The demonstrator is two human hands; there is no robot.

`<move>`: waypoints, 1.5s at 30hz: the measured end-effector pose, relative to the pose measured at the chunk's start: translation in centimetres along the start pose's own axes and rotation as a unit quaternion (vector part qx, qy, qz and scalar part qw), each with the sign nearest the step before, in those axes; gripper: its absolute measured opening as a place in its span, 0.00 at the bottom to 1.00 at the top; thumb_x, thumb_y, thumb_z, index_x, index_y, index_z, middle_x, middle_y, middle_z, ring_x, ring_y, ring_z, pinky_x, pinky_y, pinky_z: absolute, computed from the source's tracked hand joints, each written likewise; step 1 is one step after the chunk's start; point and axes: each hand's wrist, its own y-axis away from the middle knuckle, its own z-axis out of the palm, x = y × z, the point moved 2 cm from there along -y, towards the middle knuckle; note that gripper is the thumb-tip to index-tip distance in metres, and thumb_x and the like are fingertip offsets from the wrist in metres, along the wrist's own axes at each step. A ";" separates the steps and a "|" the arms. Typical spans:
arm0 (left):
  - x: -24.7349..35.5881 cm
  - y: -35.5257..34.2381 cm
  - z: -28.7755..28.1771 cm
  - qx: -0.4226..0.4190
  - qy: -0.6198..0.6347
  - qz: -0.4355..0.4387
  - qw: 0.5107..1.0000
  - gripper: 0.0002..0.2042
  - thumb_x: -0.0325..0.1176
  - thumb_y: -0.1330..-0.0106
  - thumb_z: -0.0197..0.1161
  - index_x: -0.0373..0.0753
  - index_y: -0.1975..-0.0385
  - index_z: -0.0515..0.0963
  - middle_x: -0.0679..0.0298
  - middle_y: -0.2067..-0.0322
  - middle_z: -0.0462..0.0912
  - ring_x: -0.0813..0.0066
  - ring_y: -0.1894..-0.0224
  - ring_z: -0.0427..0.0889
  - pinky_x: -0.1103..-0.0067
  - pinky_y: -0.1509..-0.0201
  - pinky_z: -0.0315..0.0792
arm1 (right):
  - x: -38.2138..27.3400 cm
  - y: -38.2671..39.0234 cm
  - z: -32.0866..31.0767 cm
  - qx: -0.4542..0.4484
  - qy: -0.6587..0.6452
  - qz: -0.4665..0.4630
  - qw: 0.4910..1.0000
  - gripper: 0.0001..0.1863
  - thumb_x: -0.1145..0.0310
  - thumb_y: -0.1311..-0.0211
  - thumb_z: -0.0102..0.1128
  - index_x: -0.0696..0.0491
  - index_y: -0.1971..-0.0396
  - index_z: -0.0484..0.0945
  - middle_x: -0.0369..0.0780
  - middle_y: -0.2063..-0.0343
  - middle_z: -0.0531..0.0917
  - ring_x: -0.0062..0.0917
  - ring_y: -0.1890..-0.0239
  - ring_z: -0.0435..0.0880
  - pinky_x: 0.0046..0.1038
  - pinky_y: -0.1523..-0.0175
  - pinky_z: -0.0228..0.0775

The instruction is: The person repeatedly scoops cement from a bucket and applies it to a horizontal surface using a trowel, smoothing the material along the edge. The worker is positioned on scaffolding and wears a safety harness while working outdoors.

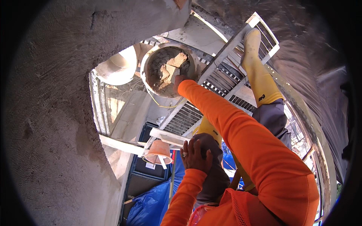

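Note:
My right hand (180,83), at the end of the orange sleeve, is closed on what looks like a mortar-coated trowel (172,71); its handle is hidden. The blade lies over clumps of mortar (176,59) inside a round bucket (144,69). My left hand (196,156) is open, fingers apart with a ring on one, resting on my dark-trousered knee (209,147). My yellow boot (260,75) is up on a slatted metal platform (275,51), to the right of the bucket.
A rough concrete surface (52,124) fills the left. A white container (115,66) sits beside the bucket, a pale orange bucket (158,150) lower down. A curved ledge (320,143) and dark sheeting (301,67) border the right. Blue tarpaulin (147,203) shows below.

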 end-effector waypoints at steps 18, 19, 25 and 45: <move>1.5 -1.2 -0.2 0.021 -0.029 0.037 0.999 0.30 0.49 0.35 0.64 0.39 0.36 0.75 0.50 0.32 0.73 0.40 0.25 0.64 0.44 0.23 0.55 | 7.2 16.2 -13.3 -0.003 0.044 -0.235 0.971 0.21 0.61 0.43 0.64 0.46 0.48 0.85 0.49 0.56 0.89 0.48 0.48 0.87 0.45 0.43 0.78; 1.8 -1.3 -0.5 0.043 -0.032 0.048 0.997 0.30 0.49 0.35 0.64 0.38 0.36 0.75 0.50 0.32 0.73 0.40 0.26 0.65 0.44 0.23 0.55 | 7.2 17.6 -14.3 -0.009 0.037 -0.236 0.971 0.22 0.60 0.43 0.64 0.46 0.47 0.85 0.49 0.55 0.89 0.47 0.47 0.87 0.45 0.42 0.78; 6.5 1.1 -8.0 0.179 0.012 0.175 0.968 0.20 0.39 0.33 0.64 0.34 0.45 0.81 0.50 0.42 0.81 0.45 0.37 0.78 0.51 0.33 0.71 | 8.5 29.7 -20.0 -0.032 0.021 -0.266 0.963 0.28 0.57 0.41 0.66 0.46 0.40 0.81 0.50 0.52 0.88 0.46 0.44 0.85 0.43 0.37 0.76; 35.4 25.4 -71.7 0.859 -0.271 0.165 0.402 0.28 0.45 0.22 0.59 0.34 0.29 0.71 0.49 0.26 0.66 0.45 0.21 0.55 0.46 0.19 0.46 | 10.3 71.2 -53.4 0.342 -0.310 -0.311 0.831 0.12 0.68 0.43 0.62 0.56 0.63 0.72 0.52 0.71 0.82 0.56 0.66 0.81 0.45 0.61 0.73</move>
